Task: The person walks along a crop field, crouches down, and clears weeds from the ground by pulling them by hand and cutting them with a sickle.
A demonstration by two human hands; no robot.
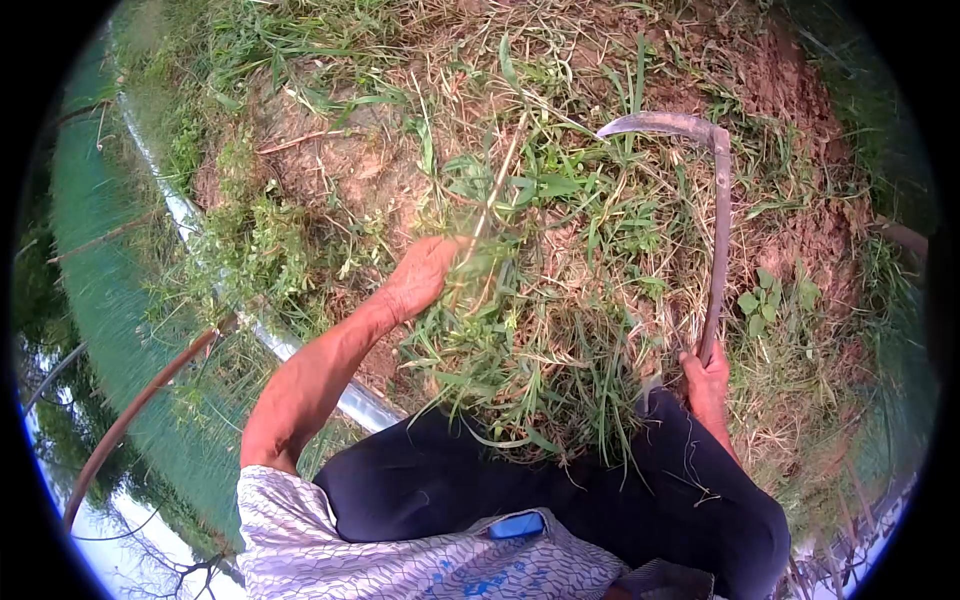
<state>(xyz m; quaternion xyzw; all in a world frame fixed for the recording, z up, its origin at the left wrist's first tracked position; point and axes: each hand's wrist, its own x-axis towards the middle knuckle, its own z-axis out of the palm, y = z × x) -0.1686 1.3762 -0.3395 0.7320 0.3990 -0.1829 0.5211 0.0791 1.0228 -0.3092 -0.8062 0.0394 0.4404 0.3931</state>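
My right hand is wrapped round the lower end of a long wooden handle. It belongs to a sickle, held upright in view with its curved blade pointing left over the grass. On the other side, my left hand is closed round a bunch of weeds with a pale dry stalk sticking up from it. These weeds are slightly blurred, and the fingertips are partly hidden by them. Below and to the right of that hand lies a heap of cut grass, reaching up to my knees.
A pale pipe runs diagonally along the left, beside green netting and a curved brown pole. Bare reddish soil shows among the weeds. A small leafy plant grows right of the sickle.
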